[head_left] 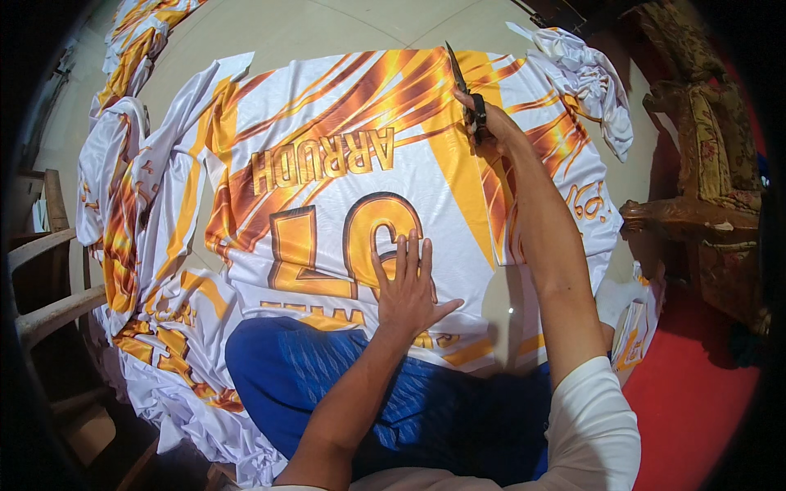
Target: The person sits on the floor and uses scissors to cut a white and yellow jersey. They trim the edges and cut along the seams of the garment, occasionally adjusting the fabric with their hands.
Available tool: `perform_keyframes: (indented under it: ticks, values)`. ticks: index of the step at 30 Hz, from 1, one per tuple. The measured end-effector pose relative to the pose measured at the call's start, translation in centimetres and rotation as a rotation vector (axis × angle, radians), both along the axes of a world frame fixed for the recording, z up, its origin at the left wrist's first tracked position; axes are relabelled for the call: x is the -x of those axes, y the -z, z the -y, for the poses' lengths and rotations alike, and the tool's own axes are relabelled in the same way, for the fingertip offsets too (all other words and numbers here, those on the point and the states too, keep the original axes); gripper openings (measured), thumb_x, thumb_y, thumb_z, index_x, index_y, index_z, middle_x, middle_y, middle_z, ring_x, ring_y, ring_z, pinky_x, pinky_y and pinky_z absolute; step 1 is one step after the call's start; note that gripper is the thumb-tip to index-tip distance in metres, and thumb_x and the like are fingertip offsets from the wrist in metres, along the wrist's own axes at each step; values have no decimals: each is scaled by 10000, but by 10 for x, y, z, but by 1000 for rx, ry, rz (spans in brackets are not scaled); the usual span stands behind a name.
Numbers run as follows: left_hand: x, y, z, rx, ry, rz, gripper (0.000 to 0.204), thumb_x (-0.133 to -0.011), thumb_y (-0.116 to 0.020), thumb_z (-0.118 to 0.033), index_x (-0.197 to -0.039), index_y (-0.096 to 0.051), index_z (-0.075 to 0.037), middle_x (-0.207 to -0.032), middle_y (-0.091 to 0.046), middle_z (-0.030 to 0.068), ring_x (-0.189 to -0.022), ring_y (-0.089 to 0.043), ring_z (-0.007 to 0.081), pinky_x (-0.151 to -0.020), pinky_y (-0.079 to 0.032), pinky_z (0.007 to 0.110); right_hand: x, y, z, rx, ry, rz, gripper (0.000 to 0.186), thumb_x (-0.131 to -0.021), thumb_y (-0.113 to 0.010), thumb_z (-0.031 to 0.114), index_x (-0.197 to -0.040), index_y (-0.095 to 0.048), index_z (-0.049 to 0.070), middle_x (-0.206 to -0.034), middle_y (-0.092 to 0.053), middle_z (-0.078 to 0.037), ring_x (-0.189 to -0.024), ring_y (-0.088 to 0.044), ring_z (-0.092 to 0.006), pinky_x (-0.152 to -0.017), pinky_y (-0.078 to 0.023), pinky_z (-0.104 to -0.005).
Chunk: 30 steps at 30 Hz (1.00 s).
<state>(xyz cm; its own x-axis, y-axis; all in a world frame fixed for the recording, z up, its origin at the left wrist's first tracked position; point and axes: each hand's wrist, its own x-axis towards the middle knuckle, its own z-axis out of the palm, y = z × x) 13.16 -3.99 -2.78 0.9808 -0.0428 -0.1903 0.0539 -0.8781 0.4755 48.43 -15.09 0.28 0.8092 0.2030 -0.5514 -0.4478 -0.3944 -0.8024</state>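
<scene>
Scissors (459, 80) are gripped by the handles in the right hand (496, 128) at upper centre, tips aimed at the top edge, long axis near upright. Mid-frame, the printed cloth (286, 114)'s partly covered by the flat, spread left hand (403, 296); upside-down orange letters (332, 158) and digits (357, 244) can be seen. Crumpled fabric (127, 204)'s heaped far left.

The pale tiled floor (360, 23) is partly covered by a spread white-and-orange printed panel (340, 184). To the panel's left, loosely heaped printed fabric (123, 213) is strewn; at its far right corner, a crumpled white bundle (580, 72) is seen.
</scene>
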Motion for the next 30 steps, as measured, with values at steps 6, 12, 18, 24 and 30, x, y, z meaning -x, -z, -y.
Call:
perform_keyframes:
  ticks: [6, 12, 18, 24, 30]
  values:
    - [2, 0, -2, -10, 2, -2, 1297, -745, -652, -854, -1649, -251, -14, -1748, -126, 207, -1627, -85, 360, -1219, 32, 724, 3, -1, -3, 43, 14, 41, 595, -779, -818, 694, -692, -554, 169, -598, -516, 17, -464, -496, -128, -462, -394, -285]
    - [2, 1, 1, -3, 5, 12, 1294, -744, -653, -849, -1650, -254, -16, -1748, -130, 206, -1628, -85, 359, -1220, 31, 723, -4, 2, 5, 86, -22, 121, 571, -773, -875, 605, -661, -564, 139, -589, -534, -17, -485, -530, -145, -468, -422, -321]
    - [3, 0, -2, -8, -11, 22, 1304, -739, -650, -854, -1651, -253, -11, -1749, -132, 205, -1629, -83, 353, -1223, 38, 717, -3, -11, -1, 99, -57, 13, 576, -788, -826, 677, -682, -577, 169, -593, -541, 0, -480, -510, -142, -479, -423, -314]
    - [-1, -4, 3, -10, 10, 26, 1295, -749, -635, -862, -1644, -264, -3, -1743, -144, 216, -1628, -82, 357, -1220, 36, 720, -19, -8, 19, -8, -41, -108, 590, -787, -790, 727, -694, -546, 198, -626, -568, 0, -496, -522, -142, -490, -421, -312]
    - [3, 3, 2, 0, -4, 50, 1300, -746, -627, -874, -1642, -268, -2, -1740, -149, 219, -1628, -75, 356, -1218, 31, 724, -17, -11, 16, 157, -133, -2, 634, -795, -732, 789, -670, -570, 189, -564, -564, 0, -463, -531, -141, -484, -439, -291]
